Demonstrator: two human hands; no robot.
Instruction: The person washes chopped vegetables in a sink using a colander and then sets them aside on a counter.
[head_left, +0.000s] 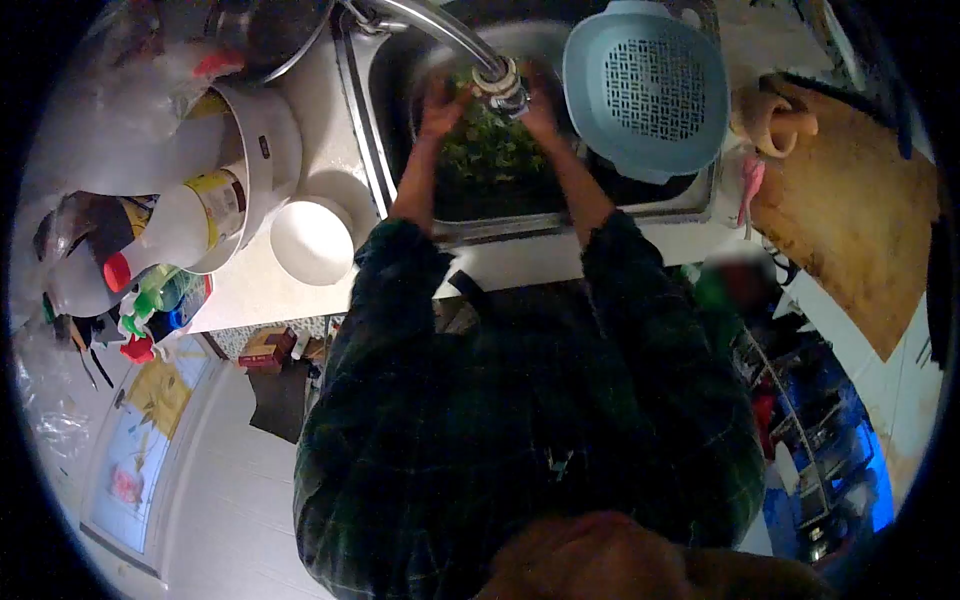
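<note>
Both my hands reach into the metal sink (375, 150), at the far side of a mass of chopped leafy greens (495, 150). My left hand (441, 108) is at the left edge of the greens, thumb and fingers apart. On the right side, my right hand (540, 108) lies partly behind the tap head, and its fingers are dim and blurred. The curved tap (455, 35) hangs between the two hands, above the greens. A light blue colander (645, 95) rests over the right part of the sink, beside my right hand.
A white bowl (312, 240) stands on the counter left of the sink. Farther left, a white bucket (270, 135) lies near bottles and plastic bags. A brown board (850, 200) and a terracotta-coloured pot (768, 122) are on the right.
</note>
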